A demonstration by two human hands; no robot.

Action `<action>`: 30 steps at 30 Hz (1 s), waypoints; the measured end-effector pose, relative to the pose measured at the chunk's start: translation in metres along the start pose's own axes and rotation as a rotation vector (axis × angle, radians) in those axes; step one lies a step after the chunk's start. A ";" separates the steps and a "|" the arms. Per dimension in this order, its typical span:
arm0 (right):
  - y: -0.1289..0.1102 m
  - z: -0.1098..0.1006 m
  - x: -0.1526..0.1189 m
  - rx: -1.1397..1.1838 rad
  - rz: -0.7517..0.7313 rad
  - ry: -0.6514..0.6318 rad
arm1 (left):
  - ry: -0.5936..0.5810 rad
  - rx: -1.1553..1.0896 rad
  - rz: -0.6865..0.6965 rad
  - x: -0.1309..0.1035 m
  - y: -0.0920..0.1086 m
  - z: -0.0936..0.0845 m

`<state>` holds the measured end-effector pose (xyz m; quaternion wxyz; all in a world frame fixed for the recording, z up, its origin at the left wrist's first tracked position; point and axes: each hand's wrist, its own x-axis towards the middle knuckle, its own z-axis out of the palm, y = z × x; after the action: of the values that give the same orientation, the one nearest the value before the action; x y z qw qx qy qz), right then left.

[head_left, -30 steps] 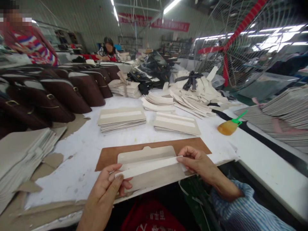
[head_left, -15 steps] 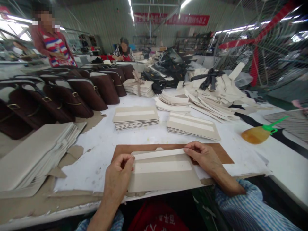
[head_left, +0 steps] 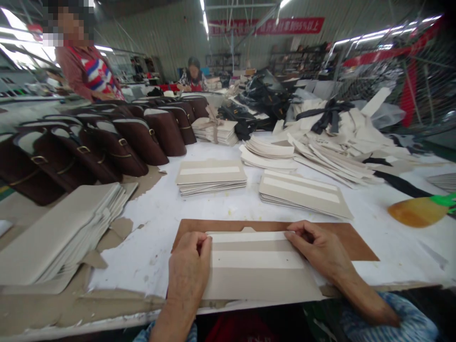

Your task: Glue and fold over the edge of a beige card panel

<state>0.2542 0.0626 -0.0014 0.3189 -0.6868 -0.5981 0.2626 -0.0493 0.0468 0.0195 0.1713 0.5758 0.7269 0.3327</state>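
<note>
Item: grey card panel (head_left: 260, 280), flat on the brown board (head_left: 356, 242) at the table's near edge, a white strip (head_left: 256, 259) across its middle.
My left hand (head_left: 188, 270): fingers curled down, pressing the left end of a second white strip (head_left: 245, 236) along the top edge.
My right hand (head_left: 322, 247): fingertips pinning the right end; whether it pinches or only presses, I cannot tell.
Step, as I judge: seating the upper strip. Next calls for even pressure along its length.
Nearby: finished stacks (head_left: 212, 176), glue bottle (head_left: 416, 211).
</note>
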 end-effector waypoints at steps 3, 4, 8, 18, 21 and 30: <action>0.003 0.000 0.000 -0.039 -0.004 0.002 | 0.022 0.015 0.001 0.000 -0.003 0.003; 0.003 -0.001 0.000 -0.045 -0.007 0.001 | 0.033 0.018 0.003 -0.001 -0.004 0.004; 0.002 -0.001 -0.001 -0.061 -0.015 0.003 | 0.069 0.023 0.020 -0.001 -0.009 0.007; 0.001 -0.003 -0.001 -0.083 -0.013 0.010 | 0.088 0.102 0.078 -0.003 -0.012 0.011; -0.002 -0.003 -0.002 -0.071 -0.043 0.035 | 0.062 0.102 0.065 -0.002 -0.009 0.008; -0.011 0.001 -0.002 -0.008 -0.066 0.075 | -0.006 0.144 -0.065 0.005 0.003 -0.001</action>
<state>0.2457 0.0619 0.0064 0.3467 -0.6775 -0.6089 0.2237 -0.0492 0.0517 0.0233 0.1425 0.5636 0.7668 0.2721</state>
